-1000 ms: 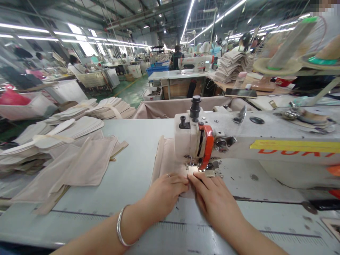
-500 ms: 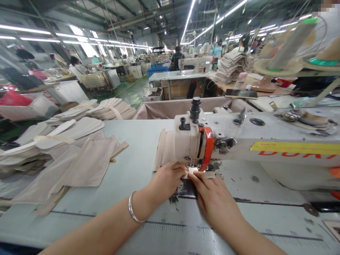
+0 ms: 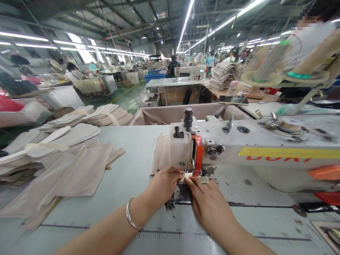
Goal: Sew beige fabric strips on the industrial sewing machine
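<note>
A beige fabric piece (image 3: 161,154) lies under the head of the sewing machine (image 3: 178,147), its near edge close to the needle. My left hand (image 3: 165,182) is closed on that near edge, thumb and fingers pinched just left of the presser foot. My right hand (image 3: 208,198) presses its fingertips on the fabric edge right of the needle, fingers bent together. The orange guard (image 3: 198,154) stands directly behind my fingertips. The needle tip and much of the seam are hidden by the fingers and machine head.
Stacked beige fabric pieces (image 3: 79,170) and banded light panels (image 3: 63,140) lie at the left. Behind the table is a fabric-lined bin (image 3: 151,115). Thread cones (image 3: 271,63) stand at right, near a person (image 3: 316,39). A ruler scale (image 3: 159,234) runs along the front.
The camera view has shifted slightly, so the scene sits lower and further left. Both hands stay at the needle with the fabric, with little visible movement between them.
</note>
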A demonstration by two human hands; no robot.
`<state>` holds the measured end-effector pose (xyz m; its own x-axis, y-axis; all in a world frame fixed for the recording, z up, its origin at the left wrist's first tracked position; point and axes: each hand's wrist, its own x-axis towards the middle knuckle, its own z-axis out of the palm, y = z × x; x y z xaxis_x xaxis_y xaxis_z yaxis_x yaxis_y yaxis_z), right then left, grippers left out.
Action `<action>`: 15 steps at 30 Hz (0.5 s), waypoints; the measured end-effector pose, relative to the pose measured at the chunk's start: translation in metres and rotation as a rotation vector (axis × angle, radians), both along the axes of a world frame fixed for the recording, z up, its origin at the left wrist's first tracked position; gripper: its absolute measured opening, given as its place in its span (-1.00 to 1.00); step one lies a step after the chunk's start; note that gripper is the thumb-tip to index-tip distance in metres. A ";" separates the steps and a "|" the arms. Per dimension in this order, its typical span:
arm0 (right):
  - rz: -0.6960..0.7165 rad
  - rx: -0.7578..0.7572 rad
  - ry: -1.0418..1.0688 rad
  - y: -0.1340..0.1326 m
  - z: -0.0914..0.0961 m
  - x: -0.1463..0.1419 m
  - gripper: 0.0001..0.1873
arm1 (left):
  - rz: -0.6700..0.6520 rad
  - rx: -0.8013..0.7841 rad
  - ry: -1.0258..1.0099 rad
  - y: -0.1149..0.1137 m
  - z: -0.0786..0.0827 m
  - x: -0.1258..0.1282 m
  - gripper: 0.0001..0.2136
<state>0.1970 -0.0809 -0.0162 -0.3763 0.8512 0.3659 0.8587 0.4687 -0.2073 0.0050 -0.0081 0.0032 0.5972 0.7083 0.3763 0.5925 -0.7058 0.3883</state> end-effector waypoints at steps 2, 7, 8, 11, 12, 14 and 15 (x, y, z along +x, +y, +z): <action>0.001 -0.005 0.016 0.001 0.001 0.000 -0.48 | 0.021 -0.003 0.016 0.001 -0.001 0.000 -0.74; -0.012 -0.035 0.048 0.001 0.004 -0.003 -0.47 | 0.056 -0.022 0.058 0.004 -0.002 0.000 -0.73; -0.021 -0.040 0.052 0.000 0.006 -0.004 -0.47 | 0.058 -0.022 0.056 0.004 -0.001 0.000 -0.73; -0.043 -0.035 0.066 -0.002 0.009 -0.006 -0.49 | 0.088 -0.018 0.066 0.004 -0.001 -0.003 -0.71; -0.045 -0.026 0.068 -0.002 0.010 -0.007 -0.52 | 0.100 -0.018 0.074 0.004 -0.002 -0.005 -0.71; -0.041 -0.002 0.060 0.000 0.007 -0.009 -0.58 | 0.109 -0.026 0.068 0.005 -0.006 -0.008 -0.70; -0.032 0.024 0.048 0.003 0.004 -0.009 -0.62 | 0.091 -0.035 0.058 0.007 -0.009 -0.010 -0.71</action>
<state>0.1875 -0.0778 -0.0120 -0.3308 0.8532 0.4034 0.8623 0.4469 -0.2381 -0.0052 -0.0010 -0.0053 0.5496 0.7728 0.3173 0.6761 -0.6346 0.3745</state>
